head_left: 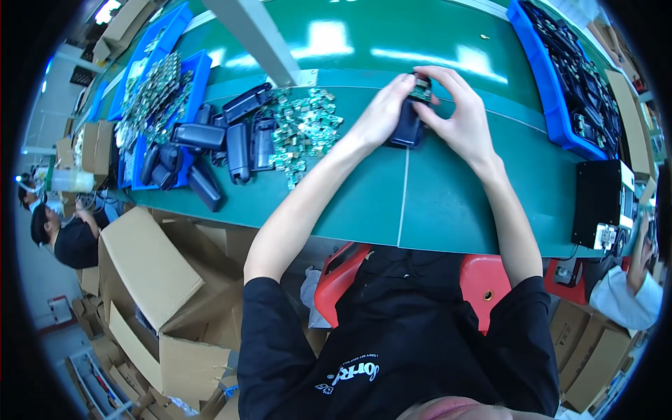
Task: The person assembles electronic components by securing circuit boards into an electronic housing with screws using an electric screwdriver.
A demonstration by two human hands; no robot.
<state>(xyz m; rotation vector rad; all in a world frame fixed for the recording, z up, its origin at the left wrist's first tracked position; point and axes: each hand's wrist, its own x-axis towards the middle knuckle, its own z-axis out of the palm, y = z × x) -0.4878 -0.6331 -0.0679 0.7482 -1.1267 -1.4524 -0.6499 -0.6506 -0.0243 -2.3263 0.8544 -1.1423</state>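
Note:
Over the green table, my left hand [385, 110] is closed round the left side of a dark blue plastic housing [406, 129]. My right hand [458, 110] pinches a small green circuit board [421, 89] at the housing's far end, thumb and forefinger curved about it. Part of the board and the housing's left side are hidden by my fingers. To the left of my hands lies a loose heap of small green circuit boards [304, 129]. Beside that heap are several dark plastic housings [238, 150], some with their hollow side up.
Blue bins [199, 77] at the left hold piled circuit boards. A blue bin [549, 115] at the right holds dark assembled parts. A grey post [255, 42] rises from the table. A black box-shaped device [595, 203] stands at the right edge; an open carton [161, 280] sits below left.

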